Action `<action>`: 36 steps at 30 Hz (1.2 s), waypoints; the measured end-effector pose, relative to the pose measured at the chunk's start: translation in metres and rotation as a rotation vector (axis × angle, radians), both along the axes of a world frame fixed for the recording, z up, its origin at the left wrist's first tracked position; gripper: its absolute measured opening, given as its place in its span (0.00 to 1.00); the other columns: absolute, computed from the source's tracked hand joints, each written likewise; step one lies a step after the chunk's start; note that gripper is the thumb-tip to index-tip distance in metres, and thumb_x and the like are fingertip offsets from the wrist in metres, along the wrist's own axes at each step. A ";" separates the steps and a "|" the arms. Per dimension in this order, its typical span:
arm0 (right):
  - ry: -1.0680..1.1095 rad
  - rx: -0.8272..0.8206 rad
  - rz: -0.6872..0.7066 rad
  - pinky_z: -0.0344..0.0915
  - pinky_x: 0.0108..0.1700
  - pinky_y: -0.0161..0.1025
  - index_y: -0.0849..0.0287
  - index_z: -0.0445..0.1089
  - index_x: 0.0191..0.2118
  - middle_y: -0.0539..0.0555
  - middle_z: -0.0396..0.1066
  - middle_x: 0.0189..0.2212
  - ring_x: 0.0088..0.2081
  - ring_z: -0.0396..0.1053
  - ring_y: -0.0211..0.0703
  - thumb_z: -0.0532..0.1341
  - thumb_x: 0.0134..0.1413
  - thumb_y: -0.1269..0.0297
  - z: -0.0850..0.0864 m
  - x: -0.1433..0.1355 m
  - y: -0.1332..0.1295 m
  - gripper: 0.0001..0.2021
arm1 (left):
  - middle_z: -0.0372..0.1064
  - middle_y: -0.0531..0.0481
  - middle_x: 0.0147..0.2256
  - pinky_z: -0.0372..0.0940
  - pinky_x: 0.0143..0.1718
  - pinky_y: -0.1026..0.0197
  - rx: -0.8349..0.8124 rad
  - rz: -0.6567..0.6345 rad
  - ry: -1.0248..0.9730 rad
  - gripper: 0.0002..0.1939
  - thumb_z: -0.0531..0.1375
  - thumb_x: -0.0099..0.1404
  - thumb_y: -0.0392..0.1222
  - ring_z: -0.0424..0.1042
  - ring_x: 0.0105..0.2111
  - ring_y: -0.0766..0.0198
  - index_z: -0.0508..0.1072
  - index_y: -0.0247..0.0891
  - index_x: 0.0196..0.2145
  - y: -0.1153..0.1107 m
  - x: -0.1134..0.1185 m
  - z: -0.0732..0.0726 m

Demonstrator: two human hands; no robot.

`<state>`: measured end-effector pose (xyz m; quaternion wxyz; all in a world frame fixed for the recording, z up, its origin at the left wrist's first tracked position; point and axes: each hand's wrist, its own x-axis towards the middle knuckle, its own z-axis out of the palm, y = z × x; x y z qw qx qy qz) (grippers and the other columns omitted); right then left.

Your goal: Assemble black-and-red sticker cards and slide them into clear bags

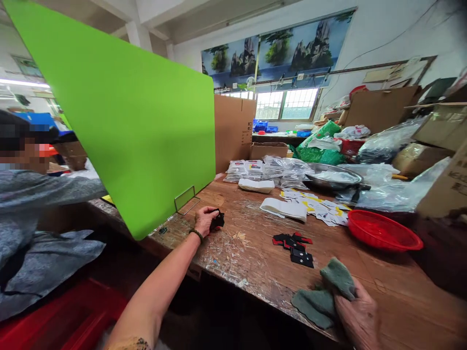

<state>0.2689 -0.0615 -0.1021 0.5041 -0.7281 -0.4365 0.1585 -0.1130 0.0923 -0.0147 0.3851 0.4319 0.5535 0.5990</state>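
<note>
My left hand is closed around several small black pieces with a little red showing, low over the table's front edge beside the green panel. A dark beaded bracelet circles that wrist. At the lower right, my right hand grips a grey-green cloth, part of which droops onto the tabletop. Between the hands, nearer the right one, lies a loose pile of flat black and red pieces, some with round metal-looking dots. What these pieces are I cannot tell.
A tall green panel stands at left in a wire bracket. White paper strips, yellow-white cards, bagged packs, a metal basin and a red basket lie behind. Another person's arm is beyond the panel.
</note>
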 end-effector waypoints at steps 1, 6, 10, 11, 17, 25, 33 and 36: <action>-0.002 -0.008 0.010 0.62 0.26 0.42 0.61 0.74 0.48 0.54 0.73 0.23 0.24 0.70 0.51 0.58 0.45 0.58 0.007 -0.008 0.002 0.23 | 0.70 0.52 0.23 0.66 0.25 0.61 -0.005 -0.030 -0.061 0.19 0.70 0.44 0.49 0.68 0.21 0.67 0.73 0.34 0.29 -0.004 0.009 0.002; 0.052 0.239 0.295 0.68 0.43 0.45 0.62 0.73 0.48 0.58 0.76 0.40 0.40 0.72 0.51 0.56 0.49 0.62 0.060 -0.076 0.023 0.20 | 0.71 0.51 0.26 0.68 0.28 0.61 -0.023 -0.220 -0.273 0.23 0.74 0.37 0.49 0.71 0.25 0.65 0.73 0.34 0.28 -0.038 0.069 0.007; -0.068 0.478 0.512 0.63 0.54 0.49 0.59 0.71 0.51 0.59 0.73 0.48 0.50 0.69 0.50 0.54 0.45 0.73 0.088 -0.130 0.041 0.25 | 0.72 0.51 0.25 0.66 0.27 0.64 -0.039 -0.365 -0.349 0.20 0.74 0.38 0.47 0.69 0.24 0.67 0.74 0.34 0.26 -0.069 0.113 0.007; -0.078 0.501 0.551 0.63 0.55 0.48 0.59 0.71 0.52 0.58 0.73 0.48 0.50 0.68 0.49 0.53 0.43 0.74 0.089 -0.136 0.044 0.27 | 0.72 0.52 0.25 0.65 0.27 0.65 -0.039 -0.390 -0.364 0.19 0.74 0.38 0.47 0.69 0.23 0.68 0.74 0.34 0.25 -0.074 0.119 0.006; 0.020 0.304 0.505 0.67 0.47 0.44 0.59 0.74 0.44 0.56 0.77 0.41 0.43 0.72 0.49 0.54 0.42 0.71 0.064 -0.098 0.038 0.21 | 0.71 0.52 0.23 0.62 0.21 0.68 -0.078 -0.384 -0.387 0.20 0.74 0.37 0.45 0.67 0.21 0.70 0.75 0.33 0.26 -0.071 0.119 0.002; -0.070 0.350 0.304 0.64 0.52 0.48 0.59 0.71 0.51 0.58 0.71 0.47 0.49 0.67 0.51 0.54 0.42 0.73 0.054 -0.068 0.020 0.27 | 0.70 0.54 0.24 0.67 0.21 0.63 -0.104 -0.342 -0.338 0.22 0.73 0.39 0.47 0.69 0.20 0.68 0.68 0.35 0.26 -0.045 0.158 -0.018; -0.334 0.279 0.246 0.62 0.54 0.51 0.61 0.70 0.52 0.60 0.65 0.46 0.50 0.63 0.54 0.52 0.37 0.74 0.032 -0.053 0.024 0.30 | 0.74 0.49 0.27 0.70 0.30 0.61 -0.038 -0.386 0.038 0.10 0.69 0.50 0.39 0.73 0.27 0.64 0.75 0.35 0.31 -0.019 0.212 -0.019; -0.464 0.188 0.196 0.61 0.52 0.54 0.60 0.69 0.52 0.61 0.66 0.45 0.50 0.63 0.58 0.53 0.40 0.69 0.007 -0.031 0.014 0.28 | 0.76 0.47 0.35 0.70 0.38 0.58 0.018 -0.348 0.271 0.16 0.68 0.47 0.34 0.73 0.32 0.62 0.78 0.37 0.37 -0.018 0.187 -0.014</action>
